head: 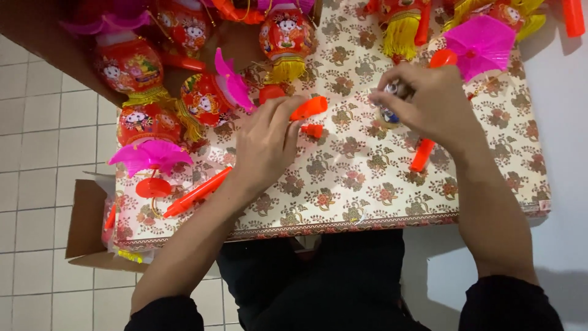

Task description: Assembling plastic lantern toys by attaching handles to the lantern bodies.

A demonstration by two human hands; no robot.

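Hands at work over the patterned cloth (367,184) — left hand (266,144) gripping an orange handle (309,108), right hand (429,104) pinched around a small part (389,114). Loose pieces crowd close; a careless elbow might knock lanterns (205,98) off.

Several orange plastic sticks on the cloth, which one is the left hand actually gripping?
The short orange stick in the left hand, by its fingertips. The others lie loose: one long stick beside the wrist, another under the right hand.

Both forearms are bare down to the left hand (266,144) and right hand (429,101), with black sleeves pushed up near the elbows at six o'clock and dark clothing between them.
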